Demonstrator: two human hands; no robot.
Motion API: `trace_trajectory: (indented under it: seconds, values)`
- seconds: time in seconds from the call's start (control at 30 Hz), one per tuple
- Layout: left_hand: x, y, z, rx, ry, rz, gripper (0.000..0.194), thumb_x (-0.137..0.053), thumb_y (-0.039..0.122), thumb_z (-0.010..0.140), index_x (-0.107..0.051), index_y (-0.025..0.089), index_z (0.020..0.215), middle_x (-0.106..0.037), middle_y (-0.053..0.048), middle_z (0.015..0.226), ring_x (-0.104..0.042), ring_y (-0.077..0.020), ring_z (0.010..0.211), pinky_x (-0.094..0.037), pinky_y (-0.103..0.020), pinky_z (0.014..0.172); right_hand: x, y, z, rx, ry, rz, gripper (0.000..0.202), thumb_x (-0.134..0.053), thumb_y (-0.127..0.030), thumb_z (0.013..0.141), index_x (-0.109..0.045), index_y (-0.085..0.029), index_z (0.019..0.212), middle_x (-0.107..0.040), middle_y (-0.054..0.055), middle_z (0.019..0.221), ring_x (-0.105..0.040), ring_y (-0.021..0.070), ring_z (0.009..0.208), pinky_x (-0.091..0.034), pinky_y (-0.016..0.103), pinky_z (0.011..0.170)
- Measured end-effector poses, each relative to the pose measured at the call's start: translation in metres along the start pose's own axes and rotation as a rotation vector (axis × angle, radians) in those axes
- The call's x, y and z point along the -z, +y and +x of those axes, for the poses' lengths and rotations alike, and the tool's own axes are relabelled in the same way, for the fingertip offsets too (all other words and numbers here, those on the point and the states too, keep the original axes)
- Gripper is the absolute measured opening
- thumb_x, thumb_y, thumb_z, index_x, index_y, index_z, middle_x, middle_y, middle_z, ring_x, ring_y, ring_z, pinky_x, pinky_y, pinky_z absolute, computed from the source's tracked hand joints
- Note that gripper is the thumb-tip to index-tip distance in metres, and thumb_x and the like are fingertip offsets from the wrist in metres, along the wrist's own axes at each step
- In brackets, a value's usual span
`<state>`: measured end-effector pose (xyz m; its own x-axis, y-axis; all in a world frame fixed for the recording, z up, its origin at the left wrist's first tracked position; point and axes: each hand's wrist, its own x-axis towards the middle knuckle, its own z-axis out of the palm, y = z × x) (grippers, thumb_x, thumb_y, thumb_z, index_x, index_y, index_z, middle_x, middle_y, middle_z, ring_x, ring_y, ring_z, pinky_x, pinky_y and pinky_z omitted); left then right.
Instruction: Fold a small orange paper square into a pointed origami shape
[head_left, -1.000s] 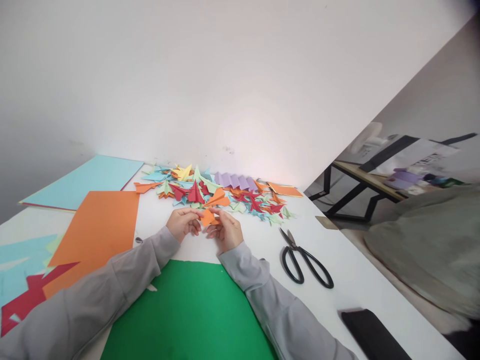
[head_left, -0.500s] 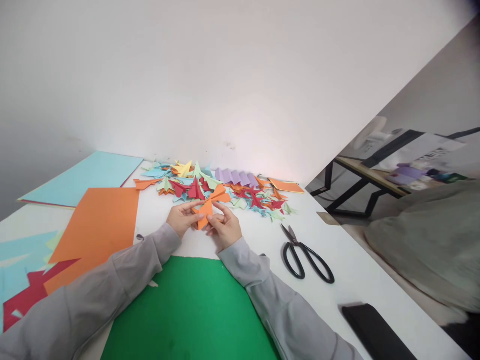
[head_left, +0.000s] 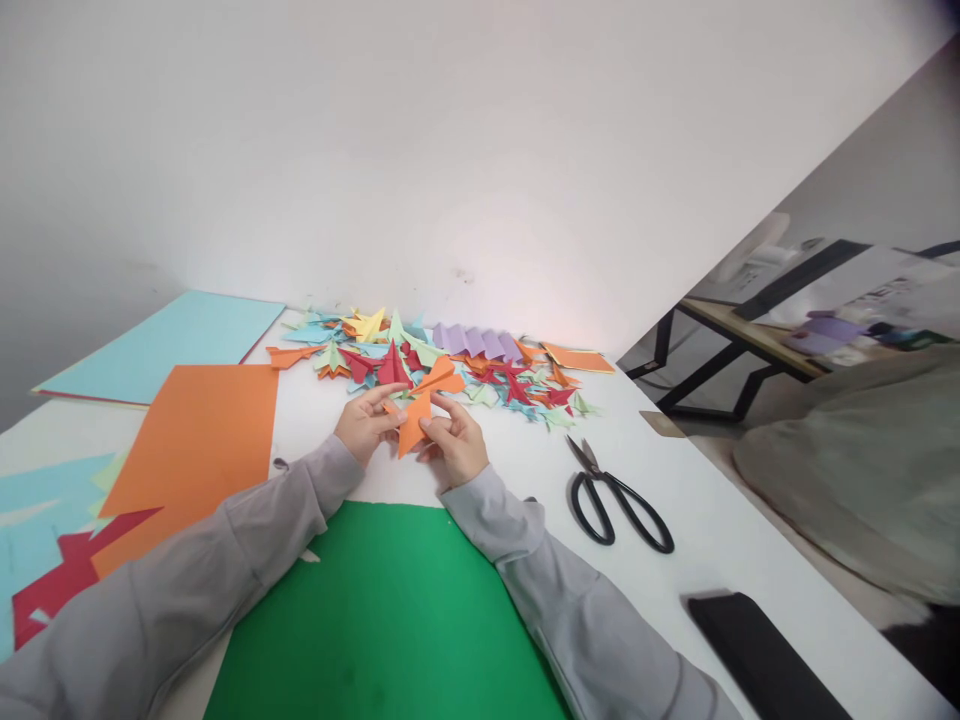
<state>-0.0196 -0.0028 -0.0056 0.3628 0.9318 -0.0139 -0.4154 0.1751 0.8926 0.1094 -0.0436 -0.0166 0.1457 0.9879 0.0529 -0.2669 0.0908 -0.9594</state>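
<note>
A folded orange paper piece [head_left: 413, 424] is held between both hands, above the white table. My left hand [head_left: 365, 422] grips its left edge with thumb and fingers. On its right edge, my right hand [head_left: 457, 440] pinches it between thumb and fingers. Just beyond the fingers lies another orange folded shape [head_left: 441, 377], at the front of a heap of small folded papers in red, blue, green and yellow. A red folded piece [head_left: 392, 366] stands in that heap. Some of my fingertips are hidden behind the orange paper.
A green sheet [head_left: 382, 610] lies below my forearms. Black-handled scissors [head_left: 592, 473] and a black flat object [head_left: 757, 650] are at the right. Orange sheets [head_left: 202, 430], a light blue sheet [head_left: 180, 335] and red scraps [head_left: 67, 570] lie left. A purple pleated paper [head_left: 478, 343] rests near the wall.
The view has shifted slightly, so the table items sit a little higher. The orange paper has tilted a bit between my fingers, and both hands still hold it.
</note>
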Motion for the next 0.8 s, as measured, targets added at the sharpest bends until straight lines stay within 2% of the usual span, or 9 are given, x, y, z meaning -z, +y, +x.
trace_trajectory:
  seconds: [0.13, 0.3, 0.43, 0.5, 0.6, 0.7, 0.8]
  values:
    - [0.004, -0.003, 0.001, 0.011, -0.014, 0.086, 0.049, -0.073, 0.017, 0.051, -0.062, 0.012, 0.099, -0.054, 0.005, 0.051, -0.051, -0.0083, 0.045, -0.042, -0.021, 0.046, 0.000, 0.001, 0.000, 0.002, -0.057, -0.037, 0.027, -0.069, -0.036, 0.060, -0.057, -0.015, 0.071, -0.060, -0.002, 0.046, -0.054, 0.0104, 0.035, -0.039, 0.018, 0.032]
    - [0.006, -0.001, 0.002, 0.023, 0.020, 0.102, 0.045, -0.076, 0.021, 0.049, -0.063, 0.012, 0.091, -0.059, 0.002, 0.053, -0.054, -0.0097, 0.048, -0.041, -0.021, 0.047, 0.000, 0.002, 0.002, -0.029, 0.001, 0.013, 0.023, -0.072, -0.035, 0.056, -0.059, -0.016, 0.060, -0.059, -0.003, 0.048, -0.052, 0.0100, 0.039, -0.043, 0.022, 0.038]
    - [0.008, 0.000, 0.004, 0.071, -0.008, 0.084, 0.042, -0.077, 0.021, 0.047, -0.064, 0.012, 0.086, -0.058, 0.003, 0.050, -0.052, -0.0090, 0.046, -0.040, -0.020, 0.047, 0.001, 0.005, 0.004, 0.037, 0.029, -0.038, 0.033, -0.068, -0.037, 0.060, -0.051, -0.016, 0.042, -0.050, -0.004, 0.038, -0.043, 0.0073, 0.036, -0.035, 0.020, 0.036]
    - [0.009, -0.001, 0.004, 0.074, 0.001, 0.051, 0.040, -0.077, 0.021, 0.047, -0.064, 0.012, 0.084, -0.058, 0.003, 0.050, -0.053, -0.0090, 0.047, -0.040, -0.020, 0.048, 0.001, 0.006, 0.005, 0.040, 0.018, -0.049, 0.035, -0.068, -0.038, 0.061, -0.049, -0.016, 0.040, -0.047, -0.005, 0.034, -0.040, 0.0063, 0.032, -0.031, 0.020, 0.033]
    - [0.008, 0.001, 0.006, 0.071, 0.077, 0.007, 0.037, -0.078, 0.018, 0.046, -0.065, 0.012, 0.080, -0.053, 0.006, 0.046, -0.051, -0.0069, 0.046, -0.040, -0.019, 0.049, -0.001, 0.004, 0.006, -0.010, 0.031, 0.040, 0.031, -0.071, -0.038, 0.058, -0.050, -0.017, 0.049, -0.051, -0.005, 0.034, -0.040, 0.0070, 0.028, -0.031, 0.019, 0.030]
    - [0.006, 0.008, 0.005, 0.110, 0.127, -0.100, 0.034, -0.075, 0.026, 0.052, -0.064, 0.013, 0.081, -0.063, -0.001, 0.062, -0.058, -0.0126, 0.056, -0.046, -0.024, 0.053, -0.003, 0.001, 0.006, -0.053, 0.078, 0.067, 0.031, -0.072, -0.041, 0.056, -0.055, -0.015, 0.062, -0.059, -0.002, 0.040, -0.047, 0.0087, 0.030, -0.035, 0.018, 0.029]
    - [0.005, 0.017, 0.003, 0.123, 0.128, -0.204, 0.032, -0.071, 0.032, 0.059, -0.064, 0.013, 0.083, -0.065, -0.006, 0.070, -0.061, -0.0153, 0.063, -0.049, -0.027, 0.059, -0.003, -0.002, 0.006, -0.047, 0.129, 0.115, 0.036, -0.072, -0.044, 0.055, -0.053, -0.015, 0.063, -0.063, 0.000, 0.046, -0.052, 0.0095, 0.034, -0.036, 0.017, 0.030]
